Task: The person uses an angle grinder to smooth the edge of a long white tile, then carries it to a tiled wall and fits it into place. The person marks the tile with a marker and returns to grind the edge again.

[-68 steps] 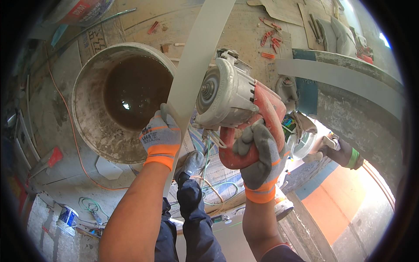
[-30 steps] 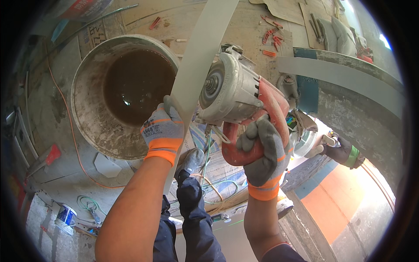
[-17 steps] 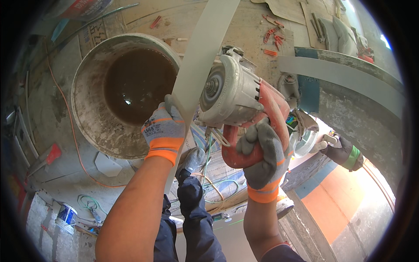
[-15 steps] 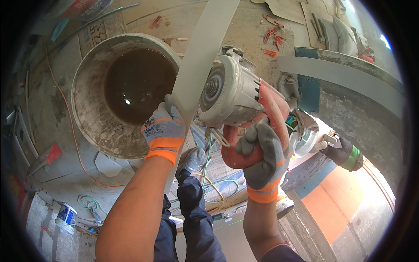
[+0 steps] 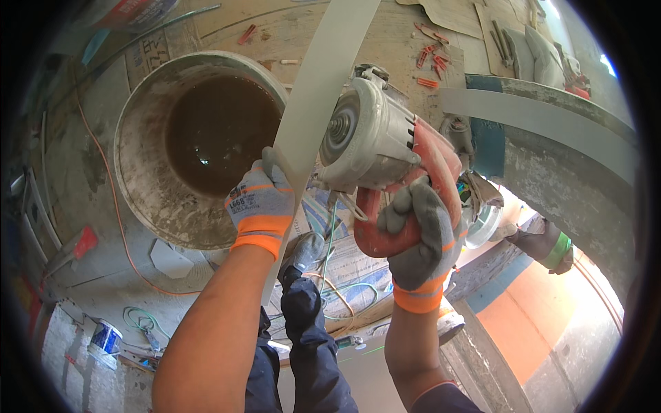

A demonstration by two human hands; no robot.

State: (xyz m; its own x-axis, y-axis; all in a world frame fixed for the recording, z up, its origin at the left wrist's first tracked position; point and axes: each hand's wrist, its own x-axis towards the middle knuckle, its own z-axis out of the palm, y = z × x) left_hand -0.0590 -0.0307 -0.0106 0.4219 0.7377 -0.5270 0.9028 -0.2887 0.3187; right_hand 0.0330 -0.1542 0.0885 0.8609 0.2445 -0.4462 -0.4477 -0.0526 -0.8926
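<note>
My right hand, right of the frame's centre, is wrapped around the red handle of a dusty power tool, its round disc facing the grey strip just beside it. My left hand, left of centre, grips that strip's left edge; the strip slants up to the frame's top. A wide bucket of brown liquid stands at upper left; red clips lie upper right of centre.
</note>
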